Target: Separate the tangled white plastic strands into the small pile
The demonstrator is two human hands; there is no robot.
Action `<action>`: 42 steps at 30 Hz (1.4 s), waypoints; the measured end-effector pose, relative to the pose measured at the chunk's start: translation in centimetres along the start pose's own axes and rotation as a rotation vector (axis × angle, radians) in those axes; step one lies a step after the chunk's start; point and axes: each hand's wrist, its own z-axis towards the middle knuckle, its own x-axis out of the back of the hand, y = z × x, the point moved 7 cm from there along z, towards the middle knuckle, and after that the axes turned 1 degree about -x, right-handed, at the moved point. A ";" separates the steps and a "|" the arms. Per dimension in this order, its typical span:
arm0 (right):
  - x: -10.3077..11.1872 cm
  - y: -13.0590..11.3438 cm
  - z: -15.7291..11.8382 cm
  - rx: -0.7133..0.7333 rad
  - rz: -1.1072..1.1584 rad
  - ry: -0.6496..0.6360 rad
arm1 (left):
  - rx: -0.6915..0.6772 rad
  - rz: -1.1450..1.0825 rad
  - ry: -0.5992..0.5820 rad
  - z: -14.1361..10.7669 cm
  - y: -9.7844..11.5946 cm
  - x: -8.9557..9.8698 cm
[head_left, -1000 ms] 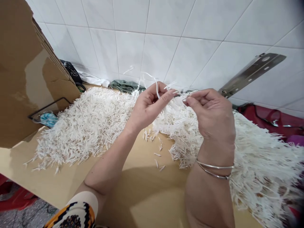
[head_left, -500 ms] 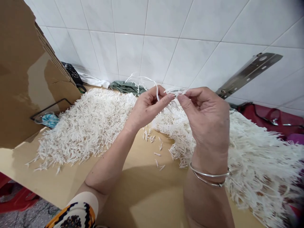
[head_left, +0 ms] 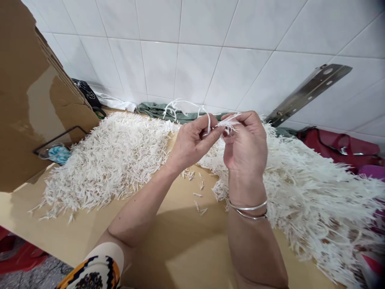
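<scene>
1. Pinching the white tuft (head_left: pixel 229 123) between thumb and finger, my left hand (head_left: pixel 192 140) has it raised above the bench (head_left: pixel 180 245).
2. My right hand (head_left: pixel 248 140) curls half-closed beside the tuft; I cannot tell whether it grips.
3. One white strand (head_left: pixel 209 122) loops over my left hand.
4. Below, I see a left heap (head_left: pixel 111 160) and a right heap (head_left: pixel 315 192) of white strands.

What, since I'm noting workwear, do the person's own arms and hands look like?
Both the left hand and right hand are bare, without gloves. A sleeve patterned in cream, orange and black shows at lower left. Two thin silver-coloured bangles circle the right wrist; no right sleeve is in view.
</scene>
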 end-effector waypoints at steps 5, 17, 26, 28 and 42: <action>-0.3 1.5 0.3 -0.057 0.057 -0.076 | -0.002 0.021 0.006 0.2 -0.1 0.2; 5.1 2.3 3.1 -0.117 0.095 0.108 | 0.009 -0.152 -0.103 -0.4 2.7 -0.3; 2.0 -7.6 -1.3 0.203 -0.407 -0.188 | 0.091 -0.069 -0.126 0.2 0.7 1.4; 1.0 -7.9 -1.8 0.246 -0.443 -0.247 | 0.073 -0.022 -0.141 0.0 0.9 1.4; 0.7 -5.3 -0.6 0.414 -0.740 -0.022 | 0.124 -0.179 -0.319 -0.2 1.7 -0.5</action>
